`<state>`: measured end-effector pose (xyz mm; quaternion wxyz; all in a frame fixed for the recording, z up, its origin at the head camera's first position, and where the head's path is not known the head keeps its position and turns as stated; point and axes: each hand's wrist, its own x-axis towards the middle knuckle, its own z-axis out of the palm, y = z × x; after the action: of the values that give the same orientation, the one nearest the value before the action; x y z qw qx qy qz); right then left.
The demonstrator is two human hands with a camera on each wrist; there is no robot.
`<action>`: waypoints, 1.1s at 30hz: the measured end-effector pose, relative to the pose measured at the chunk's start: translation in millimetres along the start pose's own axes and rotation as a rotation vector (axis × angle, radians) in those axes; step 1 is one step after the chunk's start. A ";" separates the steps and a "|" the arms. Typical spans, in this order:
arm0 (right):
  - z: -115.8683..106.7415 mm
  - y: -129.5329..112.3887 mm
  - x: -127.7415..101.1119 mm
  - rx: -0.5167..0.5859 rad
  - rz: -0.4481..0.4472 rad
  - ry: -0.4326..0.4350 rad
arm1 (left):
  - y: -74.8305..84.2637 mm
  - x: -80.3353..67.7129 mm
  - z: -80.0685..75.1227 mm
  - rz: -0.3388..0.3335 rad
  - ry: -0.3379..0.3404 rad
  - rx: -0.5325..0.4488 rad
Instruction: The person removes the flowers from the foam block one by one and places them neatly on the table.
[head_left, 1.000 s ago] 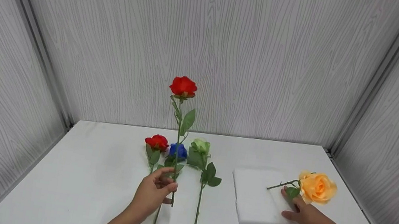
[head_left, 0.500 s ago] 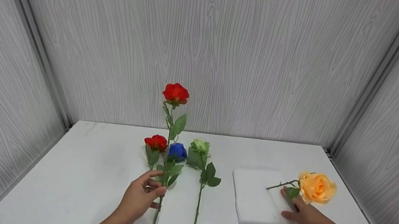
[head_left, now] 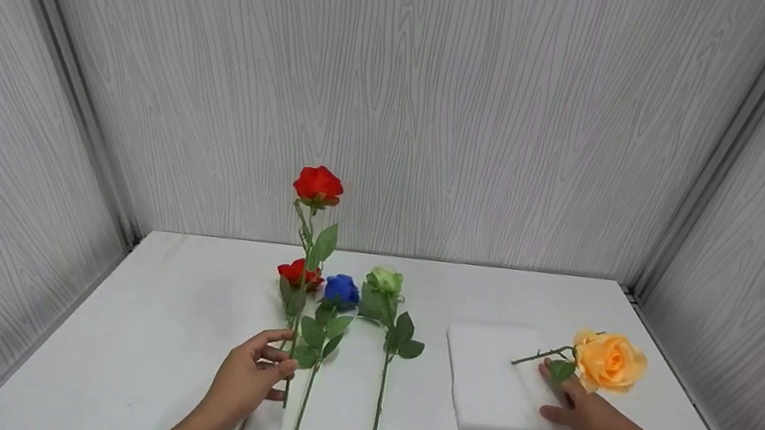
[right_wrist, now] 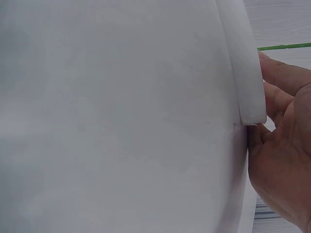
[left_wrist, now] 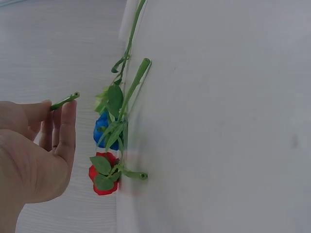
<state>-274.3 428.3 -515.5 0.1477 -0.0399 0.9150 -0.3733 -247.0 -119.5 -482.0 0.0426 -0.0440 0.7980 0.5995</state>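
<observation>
My left hand (head_left: 248, 377) pinches the thin green stem of a long-stemmed red artificial rose (head_left: 317, 185), thumb and fingers curled round it low down, holding it upright above the white table (head_left: 167, 335). Its bloom stands high in front of the grey wood-grain back wall (head_left: 400, 96). In the left wrist view my fingers (left_wrist: 65, 128) close on the stem end (left_wrist: 64, 101).

Lying flat on the table just right of that hand: a second red fabric rose (head_left: 300, 273), a blue fabric rose (head_left: 342, 289) and a pale green fabric rose (head_left: 384, 280), stems pointing toward me, side by side, blooms near each other.

My right hand (head_left: 584, 412) lies flat, fingers relaxed and straight, on the near right corner of a white rectangular foam pad (head_left: 487, 375). The right wrist view shows my fingers (right_wrist: 282, 80) against the pad's edge (right_wrist: 245, 73). A peach-orange fabric rose (head_left: 607, 360) sits just above my fingers, its short stem over the pad; cannot tell if it touches my hand.
</observation>
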 end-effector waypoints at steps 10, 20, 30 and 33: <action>1.0 0.3 0.7 -0.038 0.030 0.016 | -7.5 0.4 -19.6 -0.054 0.054 0.036; 1.9 3.7 -2.3 -0.001 0.028 0.010 | -17.3 -3.1 -38.1 -0.055 0.078 0.091; 1.2 3.7 -1.4 -0.027 0.040 0.013 | -22.7 2.5 -59.6 -0.089 0.056 0.185; 1.5 3.6 -1.8 -0.025 0.030 0.014 | -24.8 4.3 -66.0 -0.114 0.039 0.201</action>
<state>-272.0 430.2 -518.5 0.1463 -0.0254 0.9210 -0.3601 -249.3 -189.9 -487.8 0.0651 -0.0966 0.8509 0.5122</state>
